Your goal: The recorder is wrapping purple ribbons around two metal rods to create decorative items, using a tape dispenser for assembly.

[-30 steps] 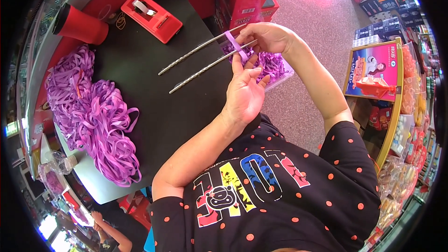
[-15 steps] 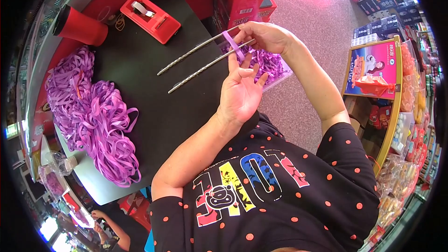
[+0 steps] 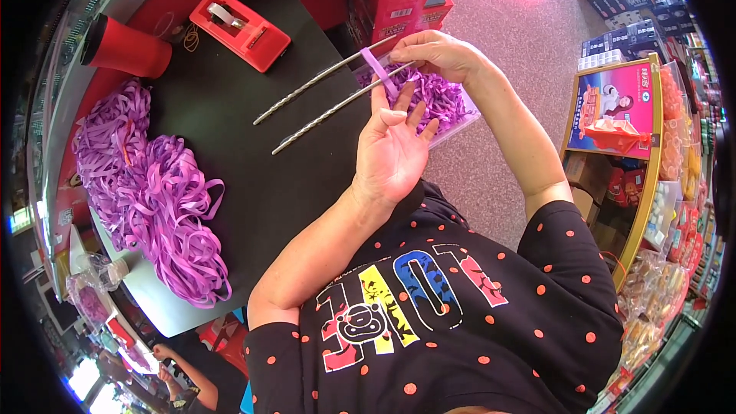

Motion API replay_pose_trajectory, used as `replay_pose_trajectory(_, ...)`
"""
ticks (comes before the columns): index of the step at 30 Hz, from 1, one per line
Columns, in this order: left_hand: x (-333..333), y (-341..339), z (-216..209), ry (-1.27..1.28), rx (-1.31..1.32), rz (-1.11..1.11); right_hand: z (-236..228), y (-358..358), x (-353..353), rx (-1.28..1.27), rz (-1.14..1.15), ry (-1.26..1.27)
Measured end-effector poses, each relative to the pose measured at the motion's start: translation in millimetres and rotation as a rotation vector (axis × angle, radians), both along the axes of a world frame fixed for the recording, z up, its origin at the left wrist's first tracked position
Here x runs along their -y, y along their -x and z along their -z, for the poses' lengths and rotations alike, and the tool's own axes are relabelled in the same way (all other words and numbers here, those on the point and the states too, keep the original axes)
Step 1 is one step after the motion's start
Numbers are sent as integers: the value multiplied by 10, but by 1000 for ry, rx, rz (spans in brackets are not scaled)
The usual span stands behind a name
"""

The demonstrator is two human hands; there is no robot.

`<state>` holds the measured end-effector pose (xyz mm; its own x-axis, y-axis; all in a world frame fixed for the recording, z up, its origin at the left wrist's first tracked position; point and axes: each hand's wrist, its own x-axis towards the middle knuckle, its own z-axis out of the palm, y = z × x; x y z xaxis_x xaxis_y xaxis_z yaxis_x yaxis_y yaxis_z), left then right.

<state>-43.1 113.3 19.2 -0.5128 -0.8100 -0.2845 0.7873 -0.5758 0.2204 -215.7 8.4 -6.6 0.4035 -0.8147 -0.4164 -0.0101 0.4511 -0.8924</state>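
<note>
Slanting side by side above the dark bench, two slim metal rods run nearly parallel, their long axes going from lower left to upper right. Toward the lower-left tips the shiny metal is twisted like rope; nearer the hands it looks smooth. A flat, satiny purple ribbon band crosses both rods close to their upper-right ends, lying across their length.

The right hand is bent at those ends, fingers curled and thumb close to them; whether it is clamped on a rod or on ribbon I cannot tell. The left hand is turned palm up with its fingers spread apart, index finger reaching up to the lower rod beside the band.

Just behind the fingers sits a clear plastic tub of crinkled purple ribbon pieces. Across the bench lies a loose, looping heap of glossy purple ribbon; farther back are a boxy red tape dispenser and a tapered red cup.
</note>
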Motion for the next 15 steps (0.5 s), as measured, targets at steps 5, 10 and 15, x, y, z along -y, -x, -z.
replay_pose_trajectory(5, -6, -33, -4, -25, 3, 1, 247, -136, 117, 72, -44, -135)
replay_pose_trajectory(10, -9, -47, 23, -44, -49, 0, 376, -277, 243, 271, -337, -192)
replay_pose_trajectory(15, -6, -47, 39, -71, -74, -24, 543, -367, 350, 465, -464, -186)
